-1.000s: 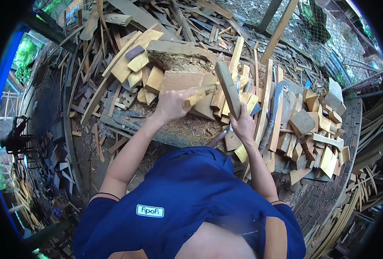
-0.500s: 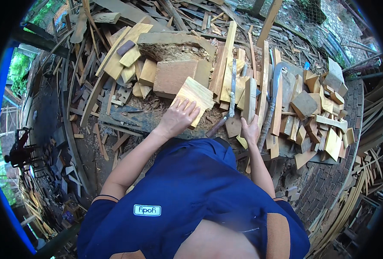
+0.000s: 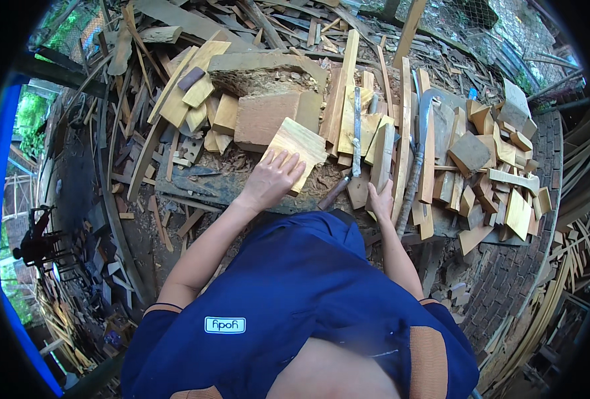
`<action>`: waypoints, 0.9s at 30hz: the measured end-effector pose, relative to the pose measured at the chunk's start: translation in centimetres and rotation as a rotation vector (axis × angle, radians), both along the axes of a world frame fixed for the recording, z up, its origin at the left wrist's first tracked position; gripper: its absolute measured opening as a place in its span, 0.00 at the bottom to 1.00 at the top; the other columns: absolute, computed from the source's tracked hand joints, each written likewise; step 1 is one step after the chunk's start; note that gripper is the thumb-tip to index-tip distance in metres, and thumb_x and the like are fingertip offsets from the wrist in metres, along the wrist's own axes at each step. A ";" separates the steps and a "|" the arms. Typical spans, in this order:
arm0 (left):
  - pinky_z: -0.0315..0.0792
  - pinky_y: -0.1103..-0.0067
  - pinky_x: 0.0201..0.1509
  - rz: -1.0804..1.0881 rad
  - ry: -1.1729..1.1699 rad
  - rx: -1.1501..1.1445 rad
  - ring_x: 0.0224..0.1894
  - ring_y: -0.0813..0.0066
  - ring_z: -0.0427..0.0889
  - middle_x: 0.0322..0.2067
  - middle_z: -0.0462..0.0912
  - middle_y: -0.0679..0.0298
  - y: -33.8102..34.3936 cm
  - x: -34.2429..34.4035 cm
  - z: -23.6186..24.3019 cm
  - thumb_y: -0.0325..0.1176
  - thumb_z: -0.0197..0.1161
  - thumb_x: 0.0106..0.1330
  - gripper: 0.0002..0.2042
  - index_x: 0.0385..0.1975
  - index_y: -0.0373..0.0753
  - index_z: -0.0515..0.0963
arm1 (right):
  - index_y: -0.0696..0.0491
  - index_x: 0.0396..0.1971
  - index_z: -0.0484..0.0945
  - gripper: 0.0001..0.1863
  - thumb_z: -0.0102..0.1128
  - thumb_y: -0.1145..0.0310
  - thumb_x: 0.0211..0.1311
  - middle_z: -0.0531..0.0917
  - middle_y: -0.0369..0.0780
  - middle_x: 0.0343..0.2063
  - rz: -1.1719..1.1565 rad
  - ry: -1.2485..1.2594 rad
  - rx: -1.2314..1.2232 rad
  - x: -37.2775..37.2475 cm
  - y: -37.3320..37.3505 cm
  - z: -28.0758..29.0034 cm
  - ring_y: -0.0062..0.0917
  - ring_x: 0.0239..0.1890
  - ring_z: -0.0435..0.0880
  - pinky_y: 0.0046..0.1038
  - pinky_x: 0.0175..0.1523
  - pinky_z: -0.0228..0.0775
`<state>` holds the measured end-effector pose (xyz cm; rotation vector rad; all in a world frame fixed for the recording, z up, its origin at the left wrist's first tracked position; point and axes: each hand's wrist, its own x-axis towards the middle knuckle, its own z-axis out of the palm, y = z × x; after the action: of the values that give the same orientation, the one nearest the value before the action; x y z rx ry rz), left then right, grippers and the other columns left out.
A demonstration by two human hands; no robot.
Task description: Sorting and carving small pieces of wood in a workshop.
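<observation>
My left hand (image 3: pixel 273 178) lies over the near edge of a pale yellow wooden board (image 3: pixel 299 141), fingers on its upper face; the thumb is hidden. The board leans by a big reddish-brown wooden block (image 3: pixel 268 118). My right hand (image 3: pixel 380 201) is closed around the near end of a long greyish wooden block (image 3: pixel 383 156), which stands tilted away from me. Between the two hands lie a narrow metal blade (image 3: pixel 357 126) and a dark tool handle (image 3: pixel 335 193). Just right of my right hand rests a curved blade (image 3: pixel 426 106) with a long dark handle (image 3: pixel 407 206).
Many wood offcuts (image 3: pixel 501 169) are heaped on the bench's right side. Yellow blocks (image 3: pixel 198 93) and a small dark purple block (image 3: pixel 192 78) lie at the left. Long strips (image 3: pixel 403 133) stand beyond my right hand. Scrap wood covers the ground behind, and a brick surface (image 3: pixel 491 286) shows at right.
The view has shifted slightly. My left hand stays on the board, and my right hand keeps hold of the greyish block, with hardly any movement of either.
</observation>
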<state>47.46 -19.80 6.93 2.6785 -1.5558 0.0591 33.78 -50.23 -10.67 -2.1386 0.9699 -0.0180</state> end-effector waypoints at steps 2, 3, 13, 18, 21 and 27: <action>0.71 0.64 0.63 -0.009 -0.017 -0.019 0.58 0.57 0.77 0.55 0.78 0.55 0.0 0.1 0.1 0.30 0.64 0.56 0.25 0.56 0.38 0.74 | 0.51 0.57 0.61 0.33 0.62 0.49 0.59 0.80 0.61 0.45 -0.003 0.042 0.006 -0.1 -0.2 -0.5 0.60 0.50 0.78 0.51 0.54 0.68; 0.72 0.64 0.62 -0.002 0.012 -0.044 0.57 0.56 0.78 0.54 0.79 0.55 0.1 0.3 0.2 0.29 0.65 0.55 0.25 0.56 0.38 0.75 | 0.52 0.57 0.61 0.33 0.62 0.49 0.59 0.80 0.60 0.44 -0.004 0.052 0.010 -0.1 -0.2 -0.8 0.60 0.49 0.78 0.51 0.54 0.68; 0.81 0.78 0.43 0.710 1.023 -0.968 0.42 0.75 0.85 0.46 0.84 0.57 5.2 5.2 3.8 0.31 0.67 0.63 0.18 0.52 0.33 0.78 | 0.58 0.62 0.61 0.36 0.67 0.66 0.54 0.64 0.51 0.57 0.008 -0.097 -0.290 -0.1 0.6 -1.2 0.50 0.58 0.66 0.45 0.62 0.60; 0.82 0.73 0.47 0.844 1.341 -1.346 0.43 0.70 0.85 0.45 0.82 0.59 7.7 4.0 3.4 0.32 0.69 0.61 0.21 0.52 0.33 0.74 | 0.54 0.59 0.70 0.28 0.64 0.68 0.58 0.68 0.49 0.55 0.143 -0.252 -0.398 2.8 2.0 2.7 0.46 0.60 0.66 0.42 0.65 0.58; 0.82 0.71 0.49 0.855 1.438 -1.365 0.46 0.68 0.84 0.47 0.80 0.58 8.3 3.6 2.7 0.32 0.66 0.63 0.22 0.55 0.33 0.71 | 0.54 0.55 0.75 0.20 0.59 0.65 0.64 0.72 0.49 0.51 0.239 -0.360 -0.181 6.4 3.2 6.6 0.42 0.57 0.70 0.39 0.62 0.62; 0.80 0.69 0.52 0.792 1.516 -1.313 0.49 0.66 0.83 0.49 0.80 0.57 8.8 3.0 2.3 0.33 0.65 0.63 0.24 0.57 0.33 0.69 | 0.55 0.51 0.77 0.19 0.47 0.57 0.74 0.80 0.42 0.38 0.380 -0.520 0.681 12.8 7.1 15.8 0.29 0.45 0.79 0.31 0.54 0.70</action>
<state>50.50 -11.02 9.19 1.2349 0.1423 -0.5407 46.58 -43.17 5.12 -1.5285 0.2024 -0.0468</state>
